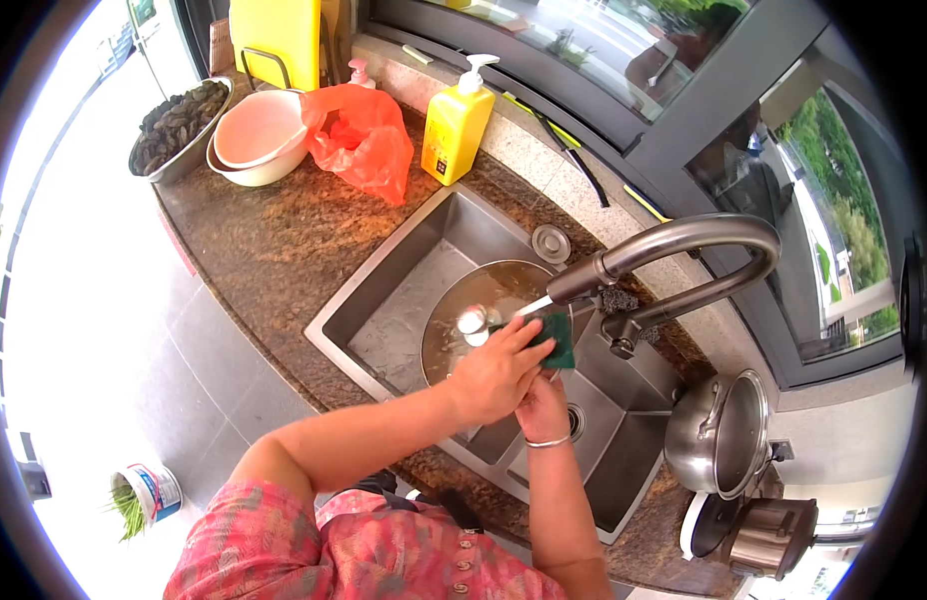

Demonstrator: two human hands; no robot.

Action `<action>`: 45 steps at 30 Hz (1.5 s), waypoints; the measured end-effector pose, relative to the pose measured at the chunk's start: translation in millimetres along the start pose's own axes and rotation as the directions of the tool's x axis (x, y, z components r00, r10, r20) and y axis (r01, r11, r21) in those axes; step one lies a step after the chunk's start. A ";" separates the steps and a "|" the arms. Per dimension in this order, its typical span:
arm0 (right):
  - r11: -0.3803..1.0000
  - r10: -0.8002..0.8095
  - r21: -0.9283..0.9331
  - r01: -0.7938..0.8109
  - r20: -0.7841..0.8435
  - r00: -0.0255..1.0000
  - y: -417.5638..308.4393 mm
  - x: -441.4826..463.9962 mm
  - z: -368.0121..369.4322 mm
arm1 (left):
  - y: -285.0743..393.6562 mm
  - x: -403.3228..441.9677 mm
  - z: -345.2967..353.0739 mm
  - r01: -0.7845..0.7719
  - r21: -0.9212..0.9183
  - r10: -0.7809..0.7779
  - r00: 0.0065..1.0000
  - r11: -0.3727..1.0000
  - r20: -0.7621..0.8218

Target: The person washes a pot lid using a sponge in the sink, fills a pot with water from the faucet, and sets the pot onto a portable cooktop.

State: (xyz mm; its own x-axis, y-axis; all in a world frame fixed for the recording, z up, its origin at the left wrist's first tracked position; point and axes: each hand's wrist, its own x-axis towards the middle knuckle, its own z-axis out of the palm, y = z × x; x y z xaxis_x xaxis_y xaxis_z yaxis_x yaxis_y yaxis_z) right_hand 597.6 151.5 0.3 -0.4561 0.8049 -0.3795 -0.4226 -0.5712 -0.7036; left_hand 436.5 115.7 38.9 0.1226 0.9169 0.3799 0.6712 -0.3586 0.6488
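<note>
Over the double steel sink (384, 250), water runs from the curved faucet (684, 235) down to my hands. My left hand (499, 370) reaches in from the left, its fingers pressed on a dark green scouring pad (556, 342). Just below it, my right hand (544, 405), with a bracelet at the wrist, is partly covered by the other hand and the pad; what it holds is hidden. Beneath the hands, a large round basin (449, 310) of cloudy water sits in the left bowl. A shiny, blurred object (473, 322) shows beside my left fingers.
On the counter (254, 235) stand a tray of dark items (184, 125), stacked bowls (259, 135), a red plastic bag (364, 145) and a yellow pump bottle (457, 130). Steel pots (704, 435) are at the right. A bucket with green stalks (156, 493) is on the floor.
</note>
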 end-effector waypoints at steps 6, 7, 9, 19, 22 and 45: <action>0.996 -0.019 -0.089 0.020 0.018 1.000 -4.2 -9.0 -12.3 | 2.4 -10.2 3.1 -0.052 -0.114 0.038 0.992 0.992 -0.121; 0.995 -0.021 -0.098 0.023 0.019 1.000 -3.8 -6.6 -12.4 | -2.3 3.7 2.4 -0.096 -0.118 0.079 0.987 0.988 -0.141; 0.988 -0.007 -0.149 0.034 0.176 0.984 -3.0 -6.7 -13.1 | -14.4 30.3 10.9 -0.097 -0.074 0.080 0.974 0.993 -0.214; 0.982 -0.070 -0.168 0.083 0.079 0.994 -10.8 -28.8 34.0 | -65.6 82.1 -28.6 0.315 0.350 -0.459 0.742 0.882 0.489; 0.991 -0.074 -0.109 0.081 0.065 0.995 -15.7 -23.0 19.9 | -25.0 38.8 -9.2 0.055 0.548 -0.153 0.979 0.834 0.134; 0.868 0.035 0.483 -0.114 0.170 0.985 -14.6 -51.4 -8.7 | -124.5 -120.7 -156.0 0.488 0.695 -0.356 0.870 0.528 -0.341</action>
State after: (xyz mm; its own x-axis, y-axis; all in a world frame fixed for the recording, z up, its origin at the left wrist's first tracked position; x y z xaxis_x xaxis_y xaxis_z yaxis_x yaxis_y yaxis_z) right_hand 633.9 119.9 24.8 -0.5972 0.7454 -0.2961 -0.6928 -0.6654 -0.2778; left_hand 224.1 22.3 15.2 -0.3815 0.8655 0.3245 0.9222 0.3804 0.0698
